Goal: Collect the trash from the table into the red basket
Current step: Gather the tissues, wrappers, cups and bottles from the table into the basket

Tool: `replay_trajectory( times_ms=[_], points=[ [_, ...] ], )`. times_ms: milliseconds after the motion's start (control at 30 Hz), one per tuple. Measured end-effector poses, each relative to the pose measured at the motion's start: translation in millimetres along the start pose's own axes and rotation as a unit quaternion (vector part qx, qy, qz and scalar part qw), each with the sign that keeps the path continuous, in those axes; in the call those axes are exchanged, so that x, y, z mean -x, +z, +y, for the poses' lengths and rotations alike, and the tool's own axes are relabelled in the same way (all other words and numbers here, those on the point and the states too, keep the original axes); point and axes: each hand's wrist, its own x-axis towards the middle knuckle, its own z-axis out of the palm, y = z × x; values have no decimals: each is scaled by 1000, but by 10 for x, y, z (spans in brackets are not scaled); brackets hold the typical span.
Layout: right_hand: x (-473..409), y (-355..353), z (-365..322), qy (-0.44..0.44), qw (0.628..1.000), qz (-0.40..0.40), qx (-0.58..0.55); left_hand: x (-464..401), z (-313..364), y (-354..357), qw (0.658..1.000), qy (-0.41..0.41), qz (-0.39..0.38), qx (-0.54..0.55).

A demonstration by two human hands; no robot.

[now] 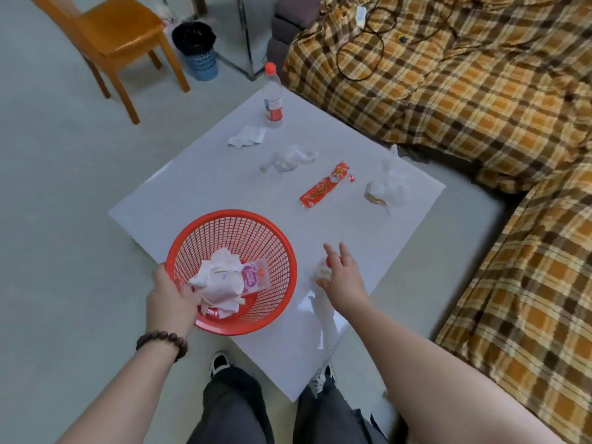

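The red basket stands at the near left corner of the white table. It holds crumpled white tissues and a pink wrapper. My left hand grips the basket's near rim. My right hand is closed on a small whitish piece of trash with a red part, just right of the basket. Further out lie a red snack wrapper, a clear plastic bag, a white tissue, a tied plastic bag with food and a water bottle.
A sofa with a plaid orange-brown cover runs along the table's right and far side. An orange wooden chair and a small blue bin with a black liner stand on the floor beyond. My legs and shoes are below the table's near corner.
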Motion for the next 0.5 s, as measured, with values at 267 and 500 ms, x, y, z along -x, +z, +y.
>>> replay_trajectory(
  times_ms=[267,500],
  points=[
    [115,-149,-163,-42,996,31,-74,416,-197,-139,996,-64,67,6],
    [527,-890,-923,-159,910,259,-282,409,-154,-253,994,-74,77,16]
  ],
)
